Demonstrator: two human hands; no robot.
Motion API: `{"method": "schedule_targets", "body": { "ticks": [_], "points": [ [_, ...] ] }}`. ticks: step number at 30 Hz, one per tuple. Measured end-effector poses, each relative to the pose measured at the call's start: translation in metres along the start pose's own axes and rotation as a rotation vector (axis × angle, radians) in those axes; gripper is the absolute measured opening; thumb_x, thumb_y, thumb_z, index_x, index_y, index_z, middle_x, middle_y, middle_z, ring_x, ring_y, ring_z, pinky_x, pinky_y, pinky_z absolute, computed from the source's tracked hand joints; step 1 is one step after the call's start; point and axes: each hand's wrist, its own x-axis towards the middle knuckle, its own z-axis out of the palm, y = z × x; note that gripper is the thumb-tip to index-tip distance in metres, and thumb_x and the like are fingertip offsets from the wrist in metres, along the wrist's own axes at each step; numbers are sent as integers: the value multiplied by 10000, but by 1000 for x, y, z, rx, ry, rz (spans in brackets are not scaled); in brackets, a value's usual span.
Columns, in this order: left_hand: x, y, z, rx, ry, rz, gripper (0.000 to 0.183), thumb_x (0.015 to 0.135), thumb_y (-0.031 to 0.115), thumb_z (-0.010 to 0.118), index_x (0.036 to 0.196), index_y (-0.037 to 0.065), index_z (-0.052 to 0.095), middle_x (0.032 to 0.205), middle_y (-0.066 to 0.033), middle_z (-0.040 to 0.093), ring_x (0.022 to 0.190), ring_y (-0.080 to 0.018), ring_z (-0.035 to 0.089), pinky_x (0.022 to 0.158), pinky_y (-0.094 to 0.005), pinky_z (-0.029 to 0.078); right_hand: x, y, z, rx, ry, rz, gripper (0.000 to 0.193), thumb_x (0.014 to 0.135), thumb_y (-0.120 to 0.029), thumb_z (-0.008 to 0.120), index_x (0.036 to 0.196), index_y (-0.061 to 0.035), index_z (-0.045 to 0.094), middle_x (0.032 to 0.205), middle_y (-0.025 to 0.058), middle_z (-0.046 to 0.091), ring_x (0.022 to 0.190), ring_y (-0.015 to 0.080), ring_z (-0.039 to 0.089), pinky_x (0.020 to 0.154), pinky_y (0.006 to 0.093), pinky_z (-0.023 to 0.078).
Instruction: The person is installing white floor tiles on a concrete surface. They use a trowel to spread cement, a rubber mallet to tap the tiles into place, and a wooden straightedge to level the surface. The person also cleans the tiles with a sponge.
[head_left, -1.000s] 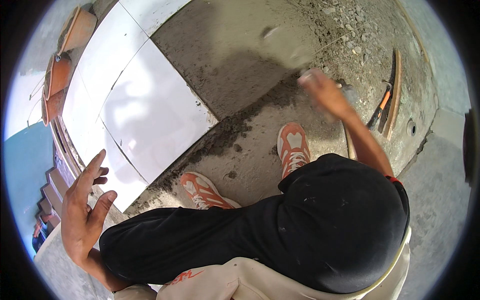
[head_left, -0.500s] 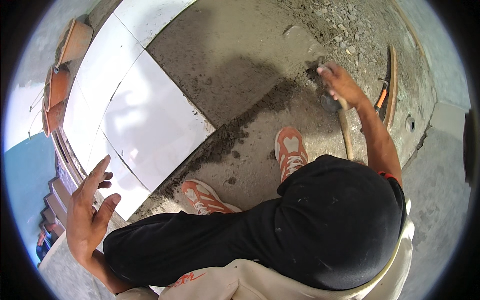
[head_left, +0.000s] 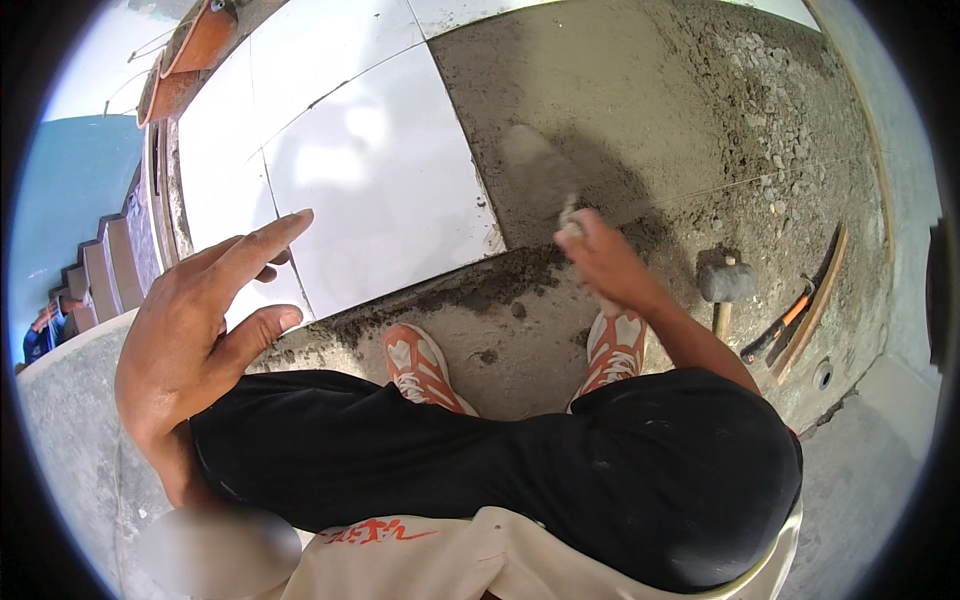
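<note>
My right hand (head_left: 607, 262) grips the handle of a trowel (head_left: 540, 172), whose blade lies over the wet mortar bed (head_left: 610, 80) and is smeared by motion. To the left of the blade are large white floor tiles (head_left: 375, 200), the closest one edging the mortar. My left hand (head_left: 200, 335) is raised over my left knee, near the tiles' front corner. Its fingers are stretched out with the thumb apart, and nothing is in it.
On the right a rubber mallet (head_left: 727, 282) rests on the floor beside a hammer with an orange handle (head_left: 790, 315) and a curved wooden strip (head_left: 815, 300). Loose gravel (head_left: 785, 130) covers the far right. Orange buckets (head_left: 200, 40) stand far left. A person (head_left: 45, 330) is near the steps.
The trowel in my right hand has swung left and nearer, from beside the gravel to next to the tile edge. My view has shifted right. The left hand stays raised.
</note>
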Motion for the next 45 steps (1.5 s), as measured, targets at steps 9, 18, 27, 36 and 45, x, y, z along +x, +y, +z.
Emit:
{"method": "schedule_targets", "body": {
  "ticks": [9,18,27,36,45],
  "points": [
    [-9,-4,5,-22,0,-81,711,901,176,792,1561,102,540,1398,-227,688,1140,-372,719,967,-485,566,-2,19,-66,12,230,159,520,1088,-490,556,1231,11,557,931,147,644,774,206,679,614,392,560],
    [2,6,-1,-34,-19,-66,711,900,179,798,1556,93,538,1415,-213,683,1137,-359,723,973,-469,570,-26,95,-193,285,576,139,422,1083,-423,615,1222,-29,554,844,31,564,583,104,541,474,272,471],
    [6,6,4,-43,34,13,697,883,211,818,1524,85,573,1221,-234,745,1019,-367,738,907,-454,575,-22,75,-164,342,604,163,365,1089,-382,608,1221,-42,586,858,31,578,597,120,561,492,292,487],
    [15,10,-2,1,-43,59,728,884,148,812,1550,71,528,1244,-233,730,1042,-357,734,926,-456,564,19,13,-62,-133,80,-14,515,1077,-492,594,1346,-53,583,917,59,647,681,144,629,575,326,543],
    [10,4,1,-54,-28,-39,734,858,87,830,1535,73,548,1285,-233,722,1077,-338,733,939,-439,567,3,45,-177,144,454,160,525,1087,-467,575,1363,-20,557,940,91,624,673,117,598,545,301,540]
  ]
}}
